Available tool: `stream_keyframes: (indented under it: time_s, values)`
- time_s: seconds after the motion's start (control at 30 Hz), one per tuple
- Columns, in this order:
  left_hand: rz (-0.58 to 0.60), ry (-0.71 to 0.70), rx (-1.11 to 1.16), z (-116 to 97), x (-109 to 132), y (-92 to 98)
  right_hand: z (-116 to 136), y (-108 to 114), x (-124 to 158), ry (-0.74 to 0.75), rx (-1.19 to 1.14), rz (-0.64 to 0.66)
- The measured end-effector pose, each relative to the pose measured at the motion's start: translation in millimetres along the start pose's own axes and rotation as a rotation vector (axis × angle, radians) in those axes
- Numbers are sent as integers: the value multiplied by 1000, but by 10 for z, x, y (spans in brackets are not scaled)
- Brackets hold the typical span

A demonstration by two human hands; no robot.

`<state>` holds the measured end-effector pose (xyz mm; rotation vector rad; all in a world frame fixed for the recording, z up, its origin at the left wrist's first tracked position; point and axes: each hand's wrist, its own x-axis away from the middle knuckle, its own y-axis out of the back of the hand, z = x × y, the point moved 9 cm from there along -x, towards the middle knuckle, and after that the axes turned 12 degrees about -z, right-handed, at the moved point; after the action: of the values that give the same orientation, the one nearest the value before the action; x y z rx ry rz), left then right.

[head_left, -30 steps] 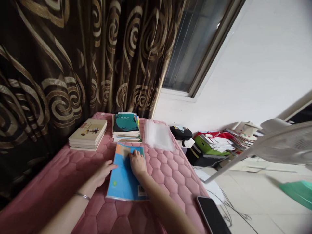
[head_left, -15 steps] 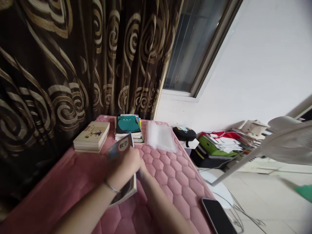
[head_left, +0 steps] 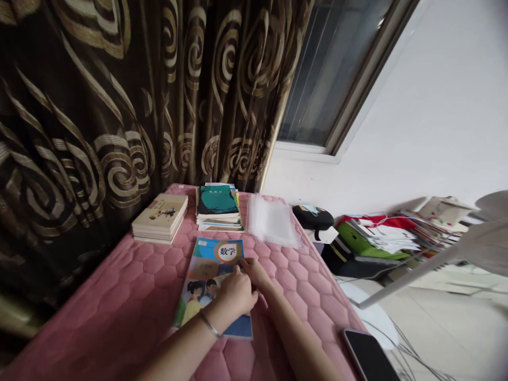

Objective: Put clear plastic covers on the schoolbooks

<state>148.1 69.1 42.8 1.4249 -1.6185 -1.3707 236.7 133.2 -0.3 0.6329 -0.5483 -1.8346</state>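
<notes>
A blue mathematics textbook (head_left: 198,272), its cover showing drawn children, lies flat on the pink quilted mattress. My left hand (head_left: 234,293), with a bracelet at the wrist, rests over the cover's right half, fingers curled in at the book's right edge. Close beside it, my right hand (head_left: 255,274) has its fingers closed at that same edge, level with the upper part of the book. The two hands nearly touch, and the left hides part of the cover and of the right fingers. Beyond the book lies a stack of clear plastic sleeves (head_left: 275,222).
A stack of beige books (head_left: 161,218) sits at the left, with a pile topped by a teal book (head_left: 218,200) farther back. A phone (head_left: 369,354) lies at the mattress's right edge. Past that edge stand a white fan (head_left: 420,272) and a black case (head_left: 313,217).
The textbook was tilted up and blurred in my hands; now it lies flat, cover facing up. Both hands have shifted to its right edge. The view has turned slightly left.
</notes>
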Motion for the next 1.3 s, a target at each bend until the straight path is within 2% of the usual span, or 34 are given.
stream_keyframes:
  time_s: [0.07, 0.13, 0.2, 0.27, 0.33, 0.4, 0.5, 0.7, 0.97, 1.17, 1.23, 1.3]
  values:
    - [-36, 0, -4, 273, 17, 208, -32, -68, 25, -19, 13, 44]
    - [-119, 105, -62, 721, 3, 431, -50, -94, 49, -21, 29, 57]
    - [-177, 243, -121, 1203, -2, 555, -58, -94, 73, -23, 42, 45]
    - [-173, 395, -142, 1613, 20, 526, -57, -89, 99, -24, 50, 23]
    - [-154, 438, -135, 1794, 19, 416, -45, -73, 121, -17, 51, -9]
    - [-149, 438, -119, 1812, 1, 309, -32, -39, 128, -4, 52, -42]
    - [-156, 437, -103, 1708, -39, 228, -41, 42, 103, -1, 76, -68]
    - [-166, 418, -140, 1518, -73, 191, -101, 226, 5, -24, 162, -83]
    - [-203, 337, -288, 1392, -69, 155, -65, 323, 22, 23, 243, -163]
    - [-275, 313, -362, 1357, -45, 212, -24, 270, 41, 75, 249, -92]
    - [-326, 264, -410, 1284, -54, 252, -14, 237, 42, 95, 249, -66]
    - [-332, 167, -387, 1148, -119, 211, -17, 210, 42, 100, 244, -48]
